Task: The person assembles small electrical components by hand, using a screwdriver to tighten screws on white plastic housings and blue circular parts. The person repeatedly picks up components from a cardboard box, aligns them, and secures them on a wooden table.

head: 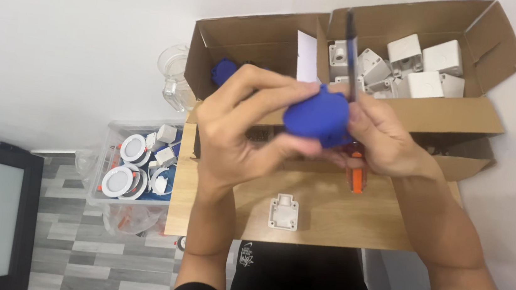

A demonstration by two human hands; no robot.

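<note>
Cardboard box, far right corner of bench: open, stocked with white housings; flap near working elbows, liable to be knocked.
Left hand: curled closed around blue round part, held in mid-air above bench centre.
Right hand: closed on screwdriver, shaft upright against part; likely to slip off and jab left fingers.
White housing, near edge: loose, easily swept off.
</note>
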